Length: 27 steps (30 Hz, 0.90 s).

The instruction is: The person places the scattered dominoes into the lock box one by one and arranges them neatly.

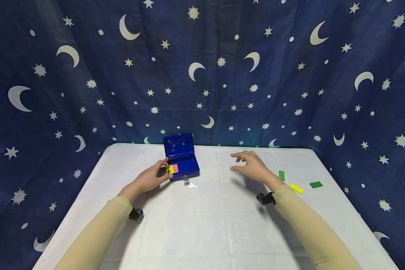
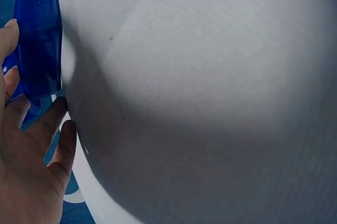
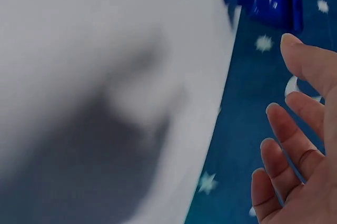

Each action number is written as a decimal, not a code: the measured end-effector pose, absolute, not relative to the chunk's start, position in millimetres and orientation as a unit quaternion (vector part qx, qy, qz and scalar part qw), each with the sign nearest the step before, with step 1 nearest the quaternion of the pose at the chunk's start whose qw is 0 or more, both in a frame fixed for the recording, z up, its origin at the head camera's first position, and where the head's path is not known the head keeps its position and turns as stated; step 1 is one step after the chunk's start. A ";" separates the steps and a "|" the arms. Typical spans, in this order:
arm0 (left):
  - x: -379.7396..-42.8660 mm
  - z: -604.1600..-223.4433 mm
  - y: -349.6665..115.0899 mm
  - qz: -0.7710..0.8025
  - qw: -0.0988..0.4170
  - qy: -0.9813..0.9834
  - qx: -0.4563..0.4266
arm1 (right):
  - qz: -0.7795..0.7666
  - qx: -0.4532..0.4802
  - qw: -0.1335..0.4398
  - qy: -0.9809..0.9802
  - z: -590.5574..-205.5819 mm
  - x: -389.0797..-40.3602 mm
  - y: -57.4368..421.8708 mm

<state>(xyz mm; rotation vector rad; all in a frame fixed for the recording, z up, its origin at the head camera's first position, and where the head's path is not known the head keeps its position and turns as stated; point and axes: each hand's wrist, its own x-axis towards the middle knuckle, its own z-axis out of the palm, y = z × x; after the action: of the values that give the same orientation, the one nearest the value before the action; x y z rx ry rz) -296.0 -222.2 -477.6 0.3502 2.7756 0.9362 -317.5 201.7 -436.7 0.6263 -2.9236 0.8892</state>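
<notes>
Blue box [image 1: 190, 165] sits toward the back of the desk [image 1: 202, 217], a bit left of centre, with its lid [image 1: 179, 145] up and tipped back. Two tiles are inside at the left end, right next to each other: a yellow tile [image 1: 170, 169] and a pink tile [image 1: 175, 168]. There's a silvery lock [image 1: 186, 180] on the front side, and the keys [image 1: 192, 185] are right by it.

Left hand [image 1: 150, 178] is up against that same left end, thumb near the front corner and fingers further back. Its grip is apart, fingers pretty spread in the left wrist view. Can't tell how hard it's pressing on the box, if at all.

Right hand [image 1: 254, 168] hangs over the desk, well right of the box. Grip's apart there too: thumb away from the fingers, which bend loosely, just air between.

Out past the right wrist are three more tiles, all spaced out: a near green tile [image 1: 281, 175], a second yellow tile [image 1: 297, 188] close to the sleeve [image 1: 310, 225], and a far green tile [image 1: 316, 184] furthest right. Backdrop is a navy curtain [image 1: 222, 93] with pale moons and stars.
</notes>
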 end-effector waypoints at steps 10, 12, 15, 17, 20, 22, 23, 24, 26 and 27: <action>-296.0 -476.3 -221.8 0.314 0.096 0.937 0.115 | 0.287 0.133 -0.003 -0.949 -452.2 -308.0 276.0; -296.2 -476.6 -221.8 0.315 0.094 0.938 0.114 | 0.289 0.122 -0.007 -0.949 -453.6 -305.5 287.3; -296.6 -477.1 -222.0 0.314 0.096 0.938 0.112 | 0.292 0.109 -0.008 -0.950 -455.8 -302.1 301.6; -296.7 -477.9 -222.3 0.315 0.097 0.938 0.111 | 0.293 0.102 -0.009 -0.951 -457.2 -299.7 309.9; -296.6 -479.0 -222.7 0.315 0.097 0.938 0.111 | 0.291 0.093 -0.004 -0.952 -458.9 -296.3 320.8; -296.7 -479.4 -222.7 0.315 0.093 0.938 0.114 | 0.287 0.090 -0.002 -0.954 -459.6 -294.1 327.4; -296.7 -479.6 -222.8 0.315 0.092 0.938 0.115 | 0.283 0.087 0.000 -0.955 -460.3 -293.6 331.1; -296.8 -479.7 -222.9 0.314 0.091 0.938 0.117 | 0.280 0.084 0.002 -0.956 -461.0 -293.0 334.6; -296.9 -479.7 -222.9 0.313 0.089 0.938 0.120 | 0.270 0.080 0.006 -0.960 -463.0 -292.6 342.5; -296.9 -479.6 -222.9 0.312 0.089 0.938 0.122 | 0.265 0.078 0.007 -0.961 -463.9 -292.1 346.1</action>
<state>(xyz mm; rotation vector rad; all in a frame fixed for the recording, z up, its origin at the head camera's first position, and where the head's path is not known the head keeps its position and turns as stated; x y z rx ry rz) -296.9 -222.9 -479.6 0.3622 2.7914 0.9277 -292.1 346.1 -463.9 0.2452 -3.0051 0.8288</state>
